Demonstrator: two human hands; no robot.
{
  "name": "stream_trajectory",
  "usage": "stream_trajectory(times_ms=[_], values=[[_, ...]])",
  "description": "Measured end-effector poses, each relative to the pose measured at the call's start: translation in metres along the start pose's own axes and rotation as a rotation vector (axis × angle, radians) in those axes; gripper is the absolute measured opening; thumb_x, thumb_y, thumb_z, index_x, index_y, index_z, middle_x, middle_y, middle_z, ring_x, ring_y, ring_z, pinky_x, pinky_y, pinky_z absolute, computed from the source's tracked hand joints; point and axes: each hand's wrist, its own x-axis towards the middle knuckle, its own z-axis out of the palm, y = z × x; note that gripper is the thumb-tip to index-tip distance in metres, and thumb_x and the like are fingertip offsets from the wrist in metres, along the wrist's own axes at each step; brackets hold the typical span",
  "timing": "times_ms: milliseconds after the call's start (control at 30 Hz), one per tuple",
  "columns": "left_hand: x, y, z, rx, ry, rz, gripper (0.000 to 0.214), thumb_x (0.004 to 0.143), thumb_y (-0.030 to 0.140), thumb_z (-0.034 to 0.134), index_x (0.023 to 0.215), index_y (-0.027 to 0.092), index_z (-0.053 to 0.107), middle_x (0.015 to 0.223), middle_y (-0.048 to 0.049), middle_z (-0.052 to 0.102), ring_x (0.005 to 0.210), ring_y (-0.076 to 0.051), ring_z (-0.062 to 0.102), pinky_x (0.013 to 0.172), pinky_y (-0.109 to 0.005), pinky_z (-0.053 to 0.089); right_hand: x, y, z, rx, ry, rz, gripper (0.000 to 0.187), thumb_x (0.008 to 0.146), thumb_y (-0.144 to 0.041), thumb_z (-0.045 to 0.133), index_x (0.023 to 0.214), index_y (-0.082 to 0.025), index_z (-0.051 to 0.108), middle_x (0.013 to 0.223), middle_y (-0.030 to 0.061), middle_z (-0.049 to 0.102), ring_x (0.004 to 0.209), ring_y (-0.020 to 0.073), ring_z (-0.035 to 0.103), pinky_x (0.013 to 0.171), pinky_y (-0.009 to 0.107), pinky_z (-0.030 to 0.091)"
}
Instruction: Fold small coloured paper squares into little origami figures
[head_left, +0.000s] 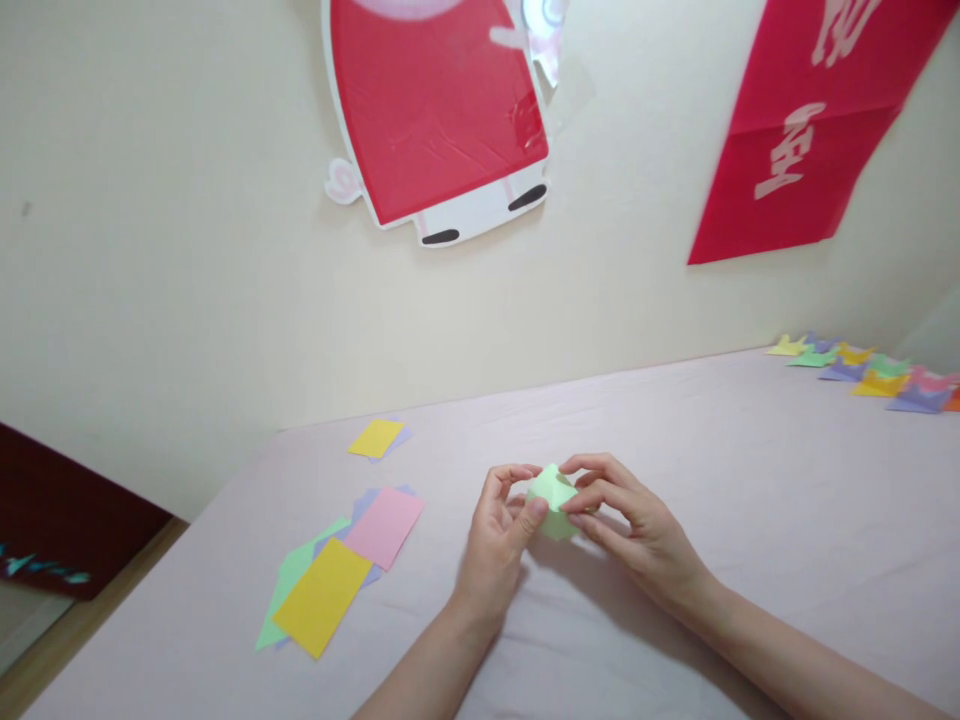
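Two hands on one little folded green paper (553,493), left hand (492,535) hanging on with the thumb across its near side, right hand (641,518) pinching the other side between its fingers (604,493). Held over the pale bench (697,450), with loose colored sheets (322,600) off to the left and a bunch of folded paper pieces (882,385) way over right, near the wall (187,250).

Folded paper (553,490) is lt grn; loose sheets (334,585) are ylw, pink, lilac & grn; cloth (697,470) pale pinkish; banner (810,205) red
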Motion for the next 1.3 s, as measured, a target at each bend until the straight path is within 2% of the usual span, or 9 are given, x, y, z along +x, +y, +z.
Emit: stream_trajectory(times_ms=[100, 200, 400, 500, 667, 767, 967, 1200, 1300], values=[[0.0003, 0.0011, -0.0008, -0.054, -0.050, -0.045, 0.028, 0.078, 0.030, 0.076, 0.097, 0.021, 0.057, 0.119, -0.0042, 0.056, 0.099, -0.018, 0.059, 0.082, -0.026, 0.046, 0.0006, 0.0022, -0.0003, -0.020, 0.021, 0.000, 0.007, 0.085, -0.019, 0.061, 0.084, -0.023, 0.067, 0.115, 0.0083, 0.057, 0.089, 0.0189, 0.062, 0.078, 0.031, 0.051], [-0.0006, 0.0011, 0.0004, -0.005, -0.072, -0.060, 0.028, 0.074, 0.026, 0.078, 0.094, 0.021, 0.060, 0.122, -0.0051, 0.053, 0.103, -0.021, 0.060, 0.086, -0.029, 0.046, 0.0001, 0.0027, 0.0002, 0.005, 0.026, 0.006, 0.012, 0.085, -0.020, 0.060, 0.095, -0.023, 0.065, 0.115, 0.0096, 0.057, 0.101, 0.0224, 0.059, 0.078, 0.031, 0.051], [-0.0050, 0.0000, -0.0002, 0.474, 0.025, 0.181, 0.008, 0.083, 0.021, 0.066, 0.090, 0.023, 0.069, 0.120, -0.0064, 0.053, 0.117, -0.024, 0.052, 0.098, -0.034, 0.041, -0.0014, 0.0033, 0.0008, 0.069, 0.022, 0.027, 0.014, 0.085, -0.018, 0.059, 0.097, -0.024, 0.065, 0.111, 0.0080, 0.060, 0.101, 0.0212, 0.059, 0.077, 0.029, 0.050], [-0.0056, 0.0015, -0.0021, 0.568, 0.088, 0.249, 0.009, 0.086, 0.020, 0.064, 0.090, 0.025, 0.069, 0.117, -0.0050, 0.055, 0.117, -0.022, 0.051, 0.098, -0.033, 0.039, -0.0014, 0.0067, 0.0009, 0.108, 0.030, 0.035, 0.016, 0.086, -0.020, 0.060, 0.099, -0.025, 0.066, 0.110, 0.0071, 0.060, 0.096, 0.0197, 0.059, 0.078, 0.029, 0.049], [-0.0051, 0.0044, -0.0017, 0.573, 0.091, 0.286, 0.006, 0.086, 0.021, 0.064, 0.087, 0.024, 0.070, 0.111, -0.0043, 0.059, 0.111, -0.021, 0.055, 0.094, -0.031, 0.040, 0.0003, 0.0107, 0.0003, 0.166, 0.019, 0.167, 0.014, 0.085, -0.027, 0.065, 0.097, -0.022, 0.067, 0.098, 0.0050, 0.062, 0.081, 0.0169, 0.057, 0.074, 0.029, 0.048], [-0.0058, 0.0051, -0.0001, 0.560, 0.073, 0.274, 0.006, 0.087, 0.023, 0.064, 0.087, 0.023, 0.070, 0.108, -0.0044, 0.060, 0.109, -0.021, 0.055, 0.095, -0.031, 0.040, 0.0011, 0.0096, 0.0002, 0.178, 0.018, 0.218, 0.011, 0.085, -0.031, 0.065, 0.086, -0.021, 0.067, 0.089, 0.0041, 0.061, 0.079, 0.0176, 0.056, 0.071, 0.028, 0.046], [-0.0060, 0.0049, 0.0003, 0.576, 0.062, 0.278, 0.006, 0.088, 0.026, 0.065, 0.084, 0.022, 0.068, 0.090, -0.0020, 0.060, 0.091, -0.018, 0.057, 0.083, -0.028, 0.042, 0.0003, 0.0056, 0.0017, 0.205, 0.008, 0.251, 0.015, 0.084, -0.032, 0.065, 0.075, -0.019, 0.064, 0.075, 0.0010, 0.059, 0.071, 0.0163, 0.053, 0.068, 0.028, 0.043], [-0.0066, 0.0051, 0.0005, 0.609, 0.061, 0.302, 0.008, 0.087, 0.024, 0.064, 0.080, 0.021, 0.066, 0.084, -0.0002, 0.058, 0.086, -0.017, 0.055, 0.080, -0.026, 0.040, 0.0014, 0.0018, 0.0032, 0.205, 0.004, 0.253, 0.019, 0.083, -0.035, 0.065, 0.074, -0.019, 0.063, 0.072, 0.0002, 0.057, 0.067, 0.0153, 0.052, 0.064, 0.027, 0.042], [-0.0076, 0.0064, 0.0015, 0.620, 0.160, 0.298, 0.004, 0.086, 0.023, 0.064, 0.083, 0.021, 0.065, 0.086, 0.0002, 0.059, 0.088, -0.017, 0.055, 0.081, -0.026, 0.039, 0.0014, 0.0037, 0.0009, 0.155, 0.058, 0.197, 0.018, 0.085, -0.031, 0.063, 0.072, -0.020, 0.058, 0.072, -0.0006, 0.054, 0.066, 0.0151, 0.050, 0.062, 0.027, 0.041]])
